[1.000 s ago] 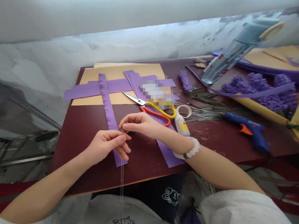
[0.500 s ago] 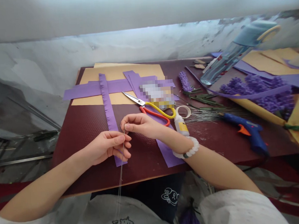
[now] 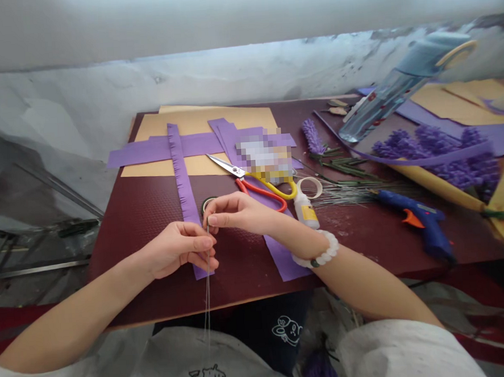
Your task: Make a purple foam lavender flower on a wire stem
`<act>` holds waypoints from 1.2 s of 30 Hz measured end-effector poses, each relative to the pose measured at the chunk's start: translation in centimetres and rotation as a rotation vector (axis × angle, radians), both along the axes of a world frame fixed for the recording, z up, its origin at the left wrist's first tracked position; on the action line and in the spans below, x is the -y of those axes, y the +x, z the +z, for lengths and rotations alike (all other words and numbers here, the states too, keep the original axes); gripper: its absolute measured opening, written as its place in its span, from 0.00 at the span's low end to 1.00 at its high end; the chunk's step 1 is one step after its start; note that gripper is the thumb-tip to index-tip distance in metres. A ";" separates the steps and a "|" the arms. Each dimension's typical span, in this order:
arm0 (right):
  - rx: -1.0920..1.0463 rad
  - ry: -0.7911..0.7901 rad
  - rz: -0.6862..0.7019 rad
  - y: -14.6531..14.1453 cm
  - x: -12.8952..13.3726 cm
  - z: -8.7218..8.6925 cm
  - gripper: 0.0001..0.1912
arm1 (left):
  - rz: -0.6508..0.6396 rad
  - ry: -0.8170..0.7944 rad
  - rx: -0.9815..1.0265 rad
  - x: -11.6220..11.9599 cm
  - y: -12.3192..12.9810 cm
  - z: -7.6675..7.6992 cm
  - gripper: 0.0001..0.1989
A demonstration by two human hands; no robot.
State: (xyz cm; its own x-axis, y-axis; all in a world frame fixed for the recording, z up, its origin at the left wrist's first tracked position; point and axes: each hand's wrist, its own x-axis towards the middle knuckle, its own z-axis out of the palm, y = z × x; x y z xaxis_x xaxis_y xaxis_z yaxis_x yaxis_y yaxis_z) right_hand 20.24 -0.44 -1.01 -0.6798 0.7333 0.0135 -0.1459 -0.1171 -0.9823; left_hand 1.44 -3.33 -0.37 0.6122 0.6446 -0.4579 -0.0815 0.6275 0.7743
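Head view, item: thin wire point(image 3: 207, 288), long axis near upright, upper end between the hands, lower end hanging past the table edge point(image 3: 157, 315). Right hand point(image 3: 236, 211): thumb and forefinger nearly closed, pinching the wire near its top. Left hand point(image 3: 179, 248): fingers half curled beside the wire, hold unclear, resting over a fringed purple paper strip point(image 3: 184, 187). A close fingertip pinch suits wire this fine.

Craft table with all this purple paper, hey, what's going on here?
A person is pinching a thin wire upright between the fingertips of the left hand and right hand, above a fringed purple paper strip on a dark red tabletop. A dark tape roll sits just beyond the right fingers. Red-and-yellow-handled scissors, a glue bottle, a blue hot glue gun and purple paper lavender sprigs lie nearby.
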 end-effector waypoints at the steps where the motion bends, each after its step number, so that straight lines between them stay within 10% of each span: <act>1: -0.002 -0.002 -0.011 0.0 0.0 0.0 0.09 | 0.014 0.008 -0.006 0.0 0.0 0.0 0.16; 12: 0.017 0.008 -0.177 -0.3 0.1 0.0 0.09 | 0.227 0.104 -0.074 0.4 0.7 0.3 0.17; 36: -0.010 0.088 -0.139 0.1 0.2 0.7 0.03 | 0.097 0.166 -0.018 -0.3 0.0 -0.3 0.15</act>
State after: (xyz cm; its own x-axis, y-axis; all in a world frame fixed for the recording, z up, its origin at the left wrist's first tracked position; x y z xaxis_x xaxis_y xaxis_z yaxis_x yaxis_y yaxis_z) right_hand 20.34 -0.67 -0.33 -0.5711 0.8162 0.0878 -0.1644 -0.0090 -0.9864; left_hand 1.49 -3.03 -0.69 0.5360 0.7680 -0.3506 -0.1209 0.4809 0.8684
